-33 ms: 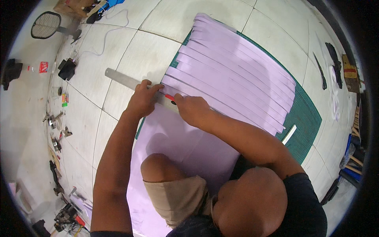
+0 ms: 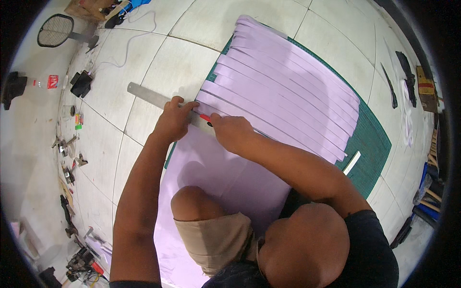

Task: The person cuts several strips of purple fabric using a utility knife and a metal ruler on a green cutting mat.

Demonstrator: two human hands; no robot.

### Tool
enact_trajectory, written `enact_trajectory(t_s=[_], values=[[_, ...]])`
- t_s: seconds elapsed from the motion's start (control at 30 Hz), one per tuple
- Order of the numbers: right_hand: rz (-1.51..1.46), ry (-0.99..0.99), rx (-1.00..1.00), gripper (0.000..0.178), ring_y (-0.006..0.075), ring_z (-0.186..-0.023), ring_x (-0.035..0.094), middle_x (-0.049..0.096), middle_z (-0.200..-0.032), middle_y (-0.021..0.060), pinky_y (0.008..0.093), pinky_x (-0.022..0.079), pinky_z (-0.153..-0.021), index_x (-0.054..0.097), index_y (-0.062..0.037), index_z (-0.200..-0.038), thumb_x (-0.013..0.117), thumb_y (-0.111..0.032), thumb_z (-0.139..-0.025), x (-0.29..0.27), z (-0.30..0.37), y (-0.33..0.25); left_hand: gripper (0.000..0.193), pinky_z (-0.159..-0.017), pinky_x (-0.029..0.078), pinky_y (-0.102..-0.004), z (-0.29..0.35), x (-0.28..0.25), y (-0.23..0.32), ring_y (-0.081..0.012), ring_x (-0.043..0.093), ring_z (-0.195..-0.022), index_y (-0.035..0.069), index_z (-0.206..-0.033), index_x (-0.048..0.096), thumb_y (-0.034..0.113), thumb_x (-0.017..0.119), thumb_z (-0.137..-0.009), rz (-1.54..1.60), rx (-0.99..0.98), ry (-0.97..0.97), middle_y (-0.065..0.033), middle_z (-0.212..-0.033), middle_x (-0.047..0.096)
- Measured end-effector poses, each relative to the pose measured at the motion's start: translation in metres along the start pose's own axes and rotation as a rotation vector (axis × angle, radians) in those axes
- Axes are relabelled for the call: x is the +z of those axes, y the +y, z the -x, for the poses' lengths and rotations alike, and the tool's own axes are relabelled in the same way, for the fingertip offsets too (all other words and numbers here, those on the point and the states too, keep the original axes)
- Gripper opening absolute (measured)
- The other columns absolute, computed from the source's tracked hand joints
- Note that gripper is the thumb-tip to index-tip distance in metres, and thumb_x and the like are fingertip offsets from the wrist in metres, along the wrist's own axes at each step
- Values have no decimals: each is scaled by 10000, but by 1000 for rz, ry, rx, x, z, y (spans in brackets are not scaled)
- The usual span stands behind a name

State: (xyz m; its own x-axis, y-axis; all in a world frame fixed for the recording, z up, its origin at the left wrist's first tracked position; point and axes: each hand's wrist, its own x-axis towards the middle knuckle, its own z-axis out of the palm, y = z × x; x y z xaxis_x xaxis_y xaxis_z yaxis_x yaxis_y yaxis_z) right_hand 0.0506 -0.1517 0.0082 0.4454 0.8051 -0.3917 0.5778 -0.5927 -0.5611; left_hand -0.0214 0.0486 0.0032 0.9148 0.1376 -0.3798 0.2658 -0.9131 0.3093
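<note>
A sheet of lilac material (image 2: 218, 158) lies over a green cutting mat (image 2: 370, 144), its far part cut into several long strips (image 2: 283, 72). Across the sheet's left edge runs a steel ruler (image 2: 149, 94), its far end sticking out over the floor tiles. My left hand (image 2: 174, 120) presses down on the ruler with its fingers apart. Closed around a red and black cutter knife (image 2: 205, 117), my right hand (image 2: 233, 132) rests along the ruler's edge, just right of my left hand. The blade's tip is too small to make out.
A white bar-shaped piece (image 2: 352, 163) lies on the mat's right side. My bent knee (image 2: 192, 204) is on the near part of the sheet. Tools and small items line the left wall, with a black adapter (image 2: 81, 84). Dark blades (image 2: 390, 86) lie at the right.
My right hand with the cutter knife has shifted very slightly left along the ruler, toward my left hand. The left hand, ruler and sheet stay in place.
</note>
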Motion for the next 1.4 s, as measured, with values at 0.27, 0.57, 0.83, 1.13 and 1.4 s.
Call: enact_trajectory(t_s=[0.27,0.57,0.83,1.13,1.4], values=[[14,-151,67,203,385,-823,696,694,-871,199,511,540,-711,543,-26,-1096,485,-144,-942,-20,38,24,627,-1000,491,-425,0,-5,2,-369,512,-1207,242,-1319,599,-24,688,-757,-21,-22,-19,-171,-1349,458],[145,-267,199,242,387,-843,695,690,-907,199,507,539,-696,499,-73,-1168,502,-168,-945,-43,158,70,604,-998,455,-454,0,3,-5,-383,517,-1150,228,-1293,601,-32,628,-748,3,27,67,-181,-1222,522],[328,-465,515,259,369,-809,709,698,-897,179,491,553,-662,488,-79,-1202,510,-144,-952,-26,324,154,446,-1002,435,-451,-4,18,0,-354,505,-1159,191,-1249,638,123,673,-810,75,-8,99,-139,-1194,576],[265,-530,674,237,377,-807,695,682,-843,180,509,528,-694,516,-50,-1146,493,-222,-984,-89,376,152,406,-939,453,-451,-20,39,6,-375,628,-1007,-29,-1132,666,293,684,-885,183,-98,321,-228,-1061,686],[0,-66,381,249,419,-813,659,660,-877,208,538,502,-720,480,-57,-1078,526,-281,-981,-98,272,119,353,-848,453,-461,-18,45,3,-354,611,-899,13,-905,700,336,764,-778,48,-166,385,-172,-895,666]])
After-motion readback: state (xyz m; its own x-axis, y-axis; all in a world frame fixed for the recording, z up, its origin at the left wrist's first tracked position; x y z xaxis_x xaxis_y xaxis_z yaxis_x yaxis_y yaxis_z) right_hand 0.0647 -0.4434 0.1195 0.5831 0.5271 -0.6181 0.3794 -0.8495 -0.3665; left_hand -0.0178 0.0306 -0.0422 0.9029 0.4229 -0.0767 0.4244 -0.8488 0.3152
